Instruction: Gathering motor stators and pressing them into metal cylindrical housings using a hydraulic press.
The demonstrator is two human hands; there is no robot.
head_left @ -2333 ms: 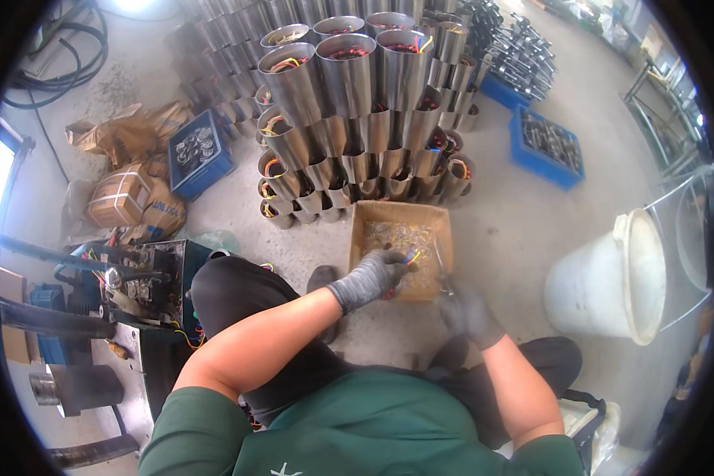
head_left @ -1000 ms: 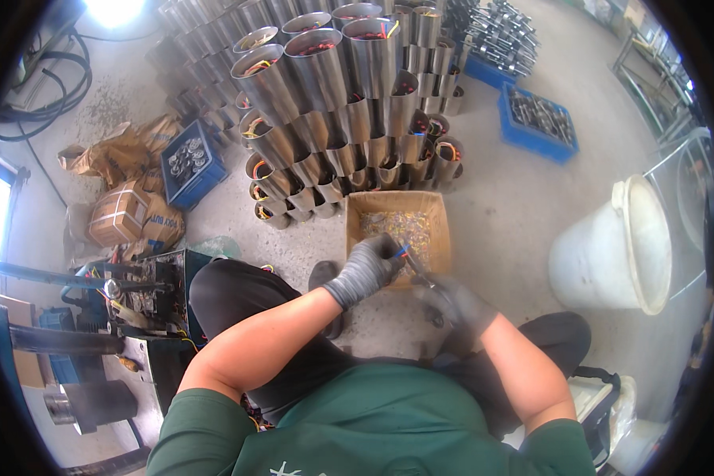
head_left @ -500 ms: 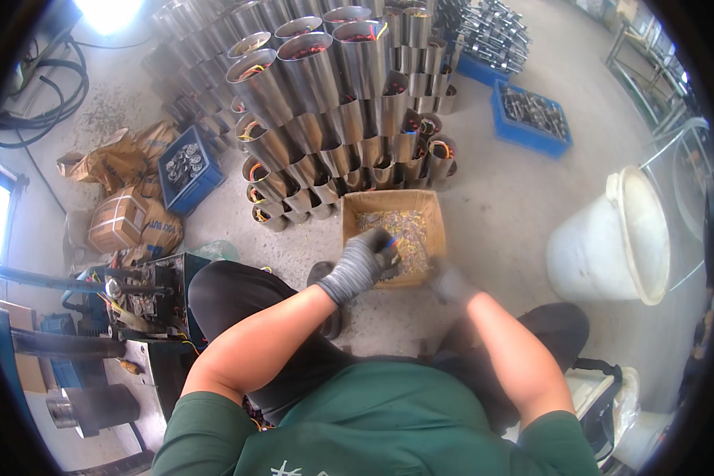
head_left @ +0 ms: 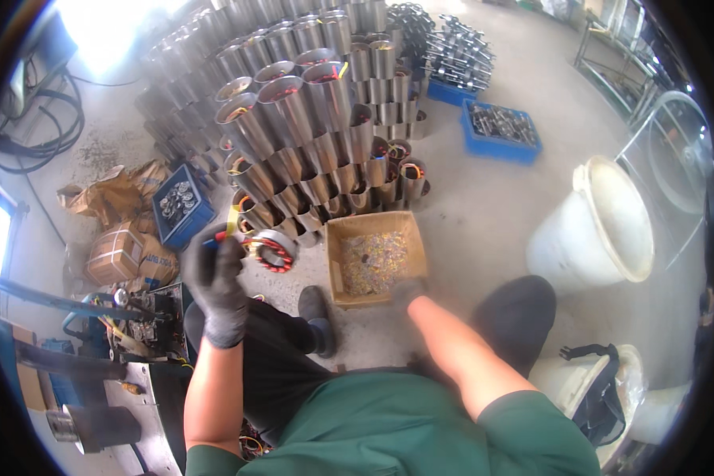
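Raised at the left, my left hand (head_left: 216,274) in a grey glove is closed around the coloured lead wires of a motor stator (head_left: 274,251). The stator is a metal ring with red windings, and it hangs tilted just right of the hand. My right hand (head_left: 409,293), also gloved, is at the near right corner of a cardboard box (head_left: 338,274). Its fingers are blurred and partly hidden, so I cannot make out whether it grips the box or anything else. Many small coloured bits (head_left: 373,258) cover the box's bottom.
Stacked steel cylinders (head_left: 325,159) with wires inside rise behind the box. Blue crates of metal parts (head_left: 500,133) stand at the far right, another crate (head_left: 181,205) at the left. A white bucket (head_left: 567,246) tilts at the right. Machinery (head_left: 147,317) is at my left.
My left hand has moved from over the box up to the left, and the stator now shows beside it. The right hand remains by the box's near right corner. The view has shifted.
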